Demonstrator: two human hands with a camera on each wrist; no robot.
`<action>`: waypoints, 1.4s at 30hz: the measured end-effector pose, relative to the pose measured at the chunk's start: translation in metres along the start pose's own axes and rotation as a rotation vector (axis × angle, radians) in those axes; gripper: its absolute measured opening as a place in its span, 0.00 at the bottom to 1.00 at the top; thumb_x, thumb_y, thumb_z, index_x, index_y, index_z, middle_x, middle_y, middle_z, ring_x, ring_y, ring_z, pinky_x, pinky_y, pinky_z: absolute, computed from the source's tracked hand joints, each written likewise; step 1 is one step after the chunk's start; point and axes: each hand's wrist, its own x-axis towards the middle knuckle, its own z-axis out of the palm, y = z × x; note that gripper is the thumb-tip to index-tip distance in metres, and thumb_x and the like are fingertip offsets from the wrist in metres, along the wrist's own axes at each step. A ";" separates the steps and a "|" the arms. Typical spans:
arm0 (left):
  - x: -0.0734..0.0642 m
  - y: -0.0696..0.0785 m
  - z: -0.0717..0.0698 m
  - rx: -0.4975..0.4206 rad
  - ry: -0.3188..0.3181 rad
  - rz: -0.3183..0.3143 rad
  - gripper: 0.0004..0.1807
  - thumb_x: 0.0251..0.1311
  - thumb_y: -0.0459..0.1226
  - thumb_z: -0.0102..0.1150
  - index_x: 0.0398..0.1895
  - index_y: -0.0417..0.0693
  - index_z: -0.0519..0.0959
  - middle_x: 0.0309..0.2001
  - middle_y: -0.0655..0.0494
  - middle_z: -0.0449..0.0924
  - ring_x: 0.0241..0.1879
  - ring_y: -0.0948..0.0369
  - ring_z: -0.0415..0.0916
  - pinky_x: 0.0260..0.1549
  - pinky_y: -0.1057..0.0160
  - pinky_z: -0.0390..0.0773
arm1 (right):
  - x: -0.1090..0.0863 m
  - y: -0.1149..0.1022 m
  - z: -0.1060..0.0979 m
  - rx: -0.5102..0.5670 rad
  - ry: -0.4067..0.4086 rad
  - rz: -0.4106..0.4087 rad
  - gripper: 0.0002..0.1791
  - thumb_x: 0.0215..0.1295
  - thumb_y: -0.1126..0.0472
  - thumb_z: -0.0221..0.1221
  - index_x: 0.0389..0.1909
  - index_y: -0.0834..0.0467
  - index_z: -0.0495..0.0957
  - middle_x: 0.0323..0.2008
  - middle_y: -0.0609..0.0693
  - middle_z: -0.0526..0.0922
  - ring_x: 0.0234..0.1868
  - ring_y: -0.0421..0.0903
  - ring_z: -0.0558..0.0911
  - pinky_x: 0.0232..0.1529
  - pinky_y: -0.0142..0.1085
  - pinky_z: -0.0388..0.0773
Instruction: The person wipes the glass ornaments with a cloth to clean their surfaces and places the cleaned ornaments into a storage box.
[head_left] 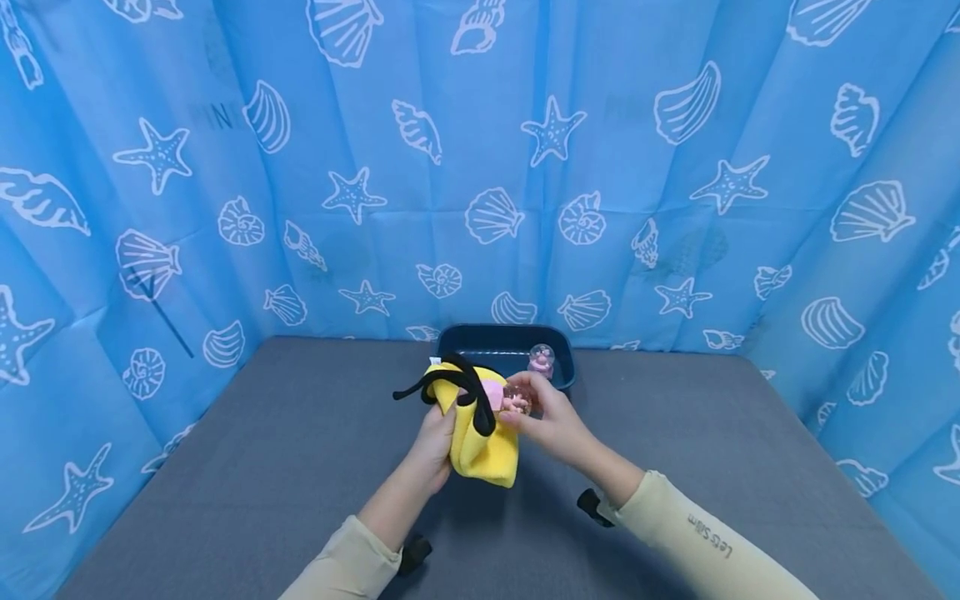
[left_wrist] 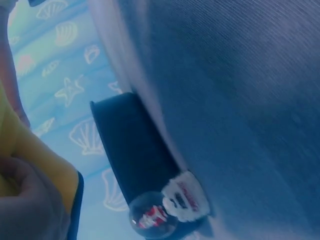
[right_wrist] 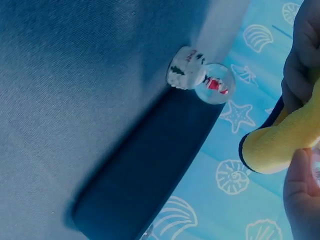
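Observation:
My left hand [head_left: 435, 442] grips a yellow cloth [head_left: 491, 457] with black edging, bunched around the pink base of a snow globe [head_left: 517, 402]. The fingers and thumb of my right hand [head_left: 553, 421] hold the clear dome of that globe, which lies on its side with small pink figures inside. Both hands are raised over the table in front of a dark blue bin [head_left: 506, 333]. In the right wrist view, my right fingers [right_wrist: 300, 175] are beside the folded cloth [right_wrist: 280, 142]; most of the globe is out of frame there.
A second snow globe [head_left: 542, 360] with a pink base is at the bin's right end. Both wrist views show another, white-based globe with a red-and-white figure [right_wrist: 215, 85] by the near side of the bin. Grey fabric covers the table [head_left: 300, 467]; a blue shell-print curtain [head_left: 450, 167] hangs behind.

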 end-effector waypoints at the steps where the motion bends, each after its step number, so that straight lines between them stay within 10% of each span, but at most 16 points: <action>1: 0.000 0.001 -0.002 -0.010 -0.005 -0.005 0.31 0.69 0.50 0.54 0.62 0.36 0.62 0.41 0.58 0.75 0.38 0.68 0.76 0.41 0.71 0.77 | 0.000 0.000 0.000 0.020 0.019 0.016 0.21 0.66 0.65 0.61 0.55 0.68 0.68 0.47 0.60 0.77 0.40 0.50 0.75 0.42 0.32 0.77; 13: -0.001 0.007 -0.002 0.145 -0.126 -0.005 0.31 0.63 0.38 0.59 0.65 0.38 0.58 0.55 0.46 0.68 0.52 0.55 0.69 0.60 0.52 0.66 | 0.002 0.006 -0.002 0.062 -0.006 0.040 0.17 0.67 0.63 0.61 0.51 0.66 0.71 0.42 0.57 0.77 0.36 0.47 0.76 0.39 0.31 0.79; 27: 0.000 -0.001 -0.001 0.203 -0.029 0.000 0.28 0.64 0.34 0.62 0.62 0.35 0.62 0.50 0.43 0.74 0.45 0.57 0.77 0.49 0.57 0.78 | 0.001 0.005 -0.001 0.029 0.064 0.047 0.16 0.67 0.65 0.60 0.52 0.67 0.70 0.42 0.58 0.77 0.36 0.46 0.76 0.38 0.30 0.78; 42: 0.001 -0.002 0.001 -0.005 -0.083 0.026 0.38 0.60 0.45 0.65 0.65 0.38 0.57 0.54 0.49 0.69 0.52 0.60 0.71 0.56 0.60 0.71 | 0.004 0.010 0.000 -0.135 0.107 -0.268 0.23 0.53 0.75 0.68 0.50 0.64 0.73 0.45 0.59 0.78 0.38 0.49 0.76 0.40 0.34 0.79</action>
